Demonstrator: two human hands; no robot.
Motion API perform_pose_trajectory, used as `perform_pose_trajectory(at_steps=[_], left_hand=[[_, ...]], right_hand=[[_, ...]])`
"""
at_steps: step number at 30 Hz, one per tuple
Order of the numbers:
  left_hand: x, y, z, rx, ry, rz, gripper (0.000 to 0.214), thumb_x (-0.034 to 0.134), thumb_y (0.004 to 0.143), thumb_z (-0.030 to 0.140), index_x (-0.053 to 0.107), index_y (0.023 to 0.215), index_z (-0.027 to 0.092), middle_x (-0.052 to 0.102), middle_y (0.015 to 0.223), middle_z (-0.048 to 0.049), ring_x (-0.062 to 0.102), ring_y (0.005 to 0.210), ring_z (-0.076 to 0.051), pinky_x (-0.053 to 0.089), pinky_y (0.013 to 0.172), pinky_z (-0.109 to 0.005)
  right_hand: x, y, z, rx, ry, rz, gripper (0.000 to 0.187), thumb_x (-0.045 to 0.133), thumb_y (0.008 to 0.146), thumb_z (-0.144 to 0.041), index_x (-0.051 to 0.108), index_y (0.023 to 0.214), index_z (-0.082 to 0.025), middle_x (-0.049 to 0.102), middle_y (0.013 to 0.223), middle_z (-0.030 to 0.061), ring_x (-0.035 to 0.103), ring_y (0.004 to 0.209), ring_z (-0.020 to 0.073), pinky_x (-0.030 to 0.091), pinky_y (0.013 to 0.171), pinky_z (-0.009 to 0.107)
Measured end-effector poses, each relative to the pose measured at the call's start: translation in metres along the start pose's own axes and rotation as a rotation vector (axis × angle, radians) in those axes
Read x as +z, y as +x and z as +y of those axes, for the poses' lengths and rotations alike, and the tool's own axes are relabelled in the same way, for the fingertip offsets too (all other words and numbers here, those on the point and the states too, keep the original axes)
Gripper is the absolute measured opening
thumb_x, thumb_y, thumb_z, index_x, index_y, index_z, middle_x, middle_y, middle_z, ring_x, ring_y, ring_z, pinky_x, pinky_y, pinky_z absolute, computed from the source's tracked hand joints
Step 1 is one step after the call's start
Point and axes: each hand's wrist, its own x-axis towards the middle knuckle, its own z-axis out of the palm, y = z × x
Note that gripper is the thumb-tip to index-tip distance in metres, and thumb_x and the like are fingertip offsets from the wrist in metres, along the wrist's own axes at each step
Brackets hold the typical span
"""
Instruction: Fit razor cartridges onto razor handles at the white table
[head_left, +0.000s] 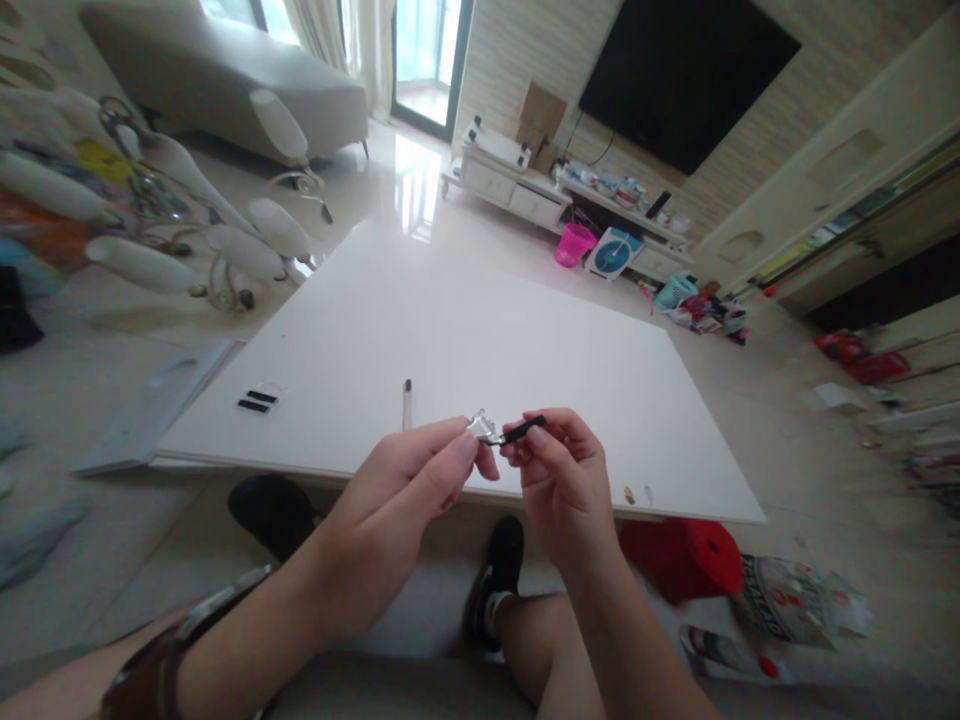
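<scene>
Black piece (518,433) slants — far end pointing right.

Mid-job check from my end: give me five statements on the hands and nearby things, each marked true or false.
1. The right hand holds a small black piece. True.
2. The left hand is empty. False: it pinches a small shiny piece.
3. Two black strips lie on the white board. True.
4. The pink basket stands on the white board. False: it stands on the floor.
5. The red roll is nearer the right hand than the pink basket is. True.
</scene>
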Motion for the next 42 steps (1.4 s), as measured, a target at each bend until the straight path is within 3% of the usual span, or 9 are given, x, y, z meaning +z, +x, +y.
perform_pose_trajectory(at_steps=[7,14,22,29,42], left_hand=[[0.005,-0.005,-0.005,-0.017,-0.008,-0.167,0.042,0.047,0.097,0.051,0.07,0.081,0.019,0.045,0.057,0.0002,0.035,0.049,-0.012,0.028,0.044,-0.024],[0.012,-0.005,-0.004,-0.077,-0.128,-0.178,0.043,0.049,0.097,0.053,0.064,0.08,0.018,0.044,0.059,0.0015,0.032,0.047,-0.01,0.027,0.042,-0.023],[0.012,-0.006,-0.001,-0.07,-0.108,-0.178,0.043,0.046,0.098,0.054,0.061,0.082,0.016,0.044,0.059,0.0027,0.033,0.05,-0.009,0.029,0.046,-0.02],[0.012,-0.007,0.0,-0.063,-0.11,-0.185,0.042,0.045,0.099,0.052,0.06,0.083,0.016,0.044,0.06,0.003,0.034,0.051,-0.009,0.031,0.047,-0.02],[0.011,-0.007,0.011,0.077,0.136,-0.18,0.033,0.04,0.103,0.04,0.057,0.087,0.017,0.053,0.069,0.0008,0.044,0.058,-0.011,0.037,0.054,-0.022]], right_hand=[[0.006,-0.007,0.001,0.035,0.122,0.048,0.013,0.083,0.074,-0.025,0.07,0.076,-0.024,0.075,0.084,0.0006,0.069,0.077,0.0169,0.053,0.069,0.029],[0.013,-0.015,0.0,0.115,0.258,0.007,0.022,0.086,0.072,-0.027,0.064,0.07,-0.025,0.076,0.096,-0.0001,0.071,0.088,0.0198,0.057,0.078,0.033],[0.018,-0.02,-0.003,0.041,0.288,-0.144,0.004,0.077,0.085,-0.028,0.073,0.086,-0.026,0.075,0.109,0.0004,0.069,0.106,0.0202,0.057,0.085,0.031],[0.018,-0.019,-0.002,0.006,0.267,-0.176,0.002,0.075,0.087,-0.027,0.075,0.089,-0.028,0.074,0.11,-0.0006,0.067,0.112,0.0216,0.057,0.078,0.027],[0.017,-0.019,0.0,-0.025,0.284,-0.22,0.005,0.077,0.088,-0.026,0.075,0.089,-0.03,0.073,0.112,-0.0042,0.067,0.111,0.0165,0.058,0.078,0.021]])
